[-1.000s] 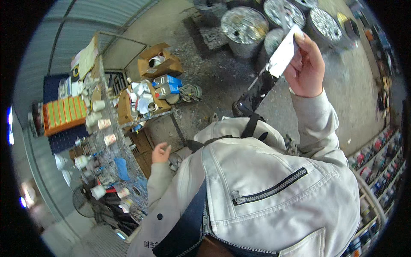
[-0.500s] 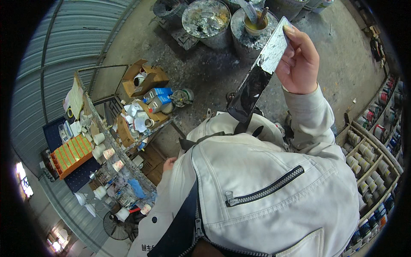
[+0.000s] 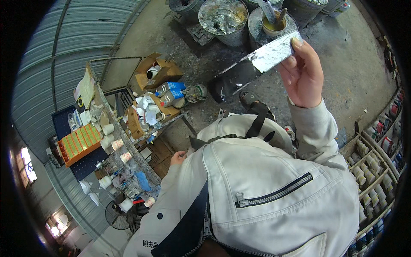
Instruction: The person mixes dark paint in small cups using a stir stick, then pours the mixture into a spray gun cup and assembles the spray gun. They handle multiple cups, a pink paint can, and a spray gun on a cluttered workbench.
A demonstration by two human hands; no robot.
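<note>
My right hand (image 3: 303, 73) is raised at the upper right, closed on one end of a flat rectangular panel (image 3: 274, 53), thumb on top and fingers beneath. The panel's upper half, near the hand, is shiny silver-white. Glossy black covers its lower half, which slants down to the left above the floor. My left hand (image 3: 178, 157) hangs low beside the jacket, close to the workbench. Only a small part of it shows past the sleeve, and its fingers are too hidden to read.
Paint-smeared drums (image 3: 223, 19) stand ahead, one bearing a tub (image 3: 274, 28) with a scraper and a stick. On the left, a cluttered workbench (image 3: 124, 165) carries paper cups and an orange box (image 3: 81, 143). Cardboard boxes (image 3: 156, 73) lie beyond. A partitioned crate (image 3: 370, 175) of cups stands right.
My right hand has turned the panel flatter, its black end swinging up and left. The hand is slightly lower. The whole view has shifted, with the surroundings moving right.
</note>
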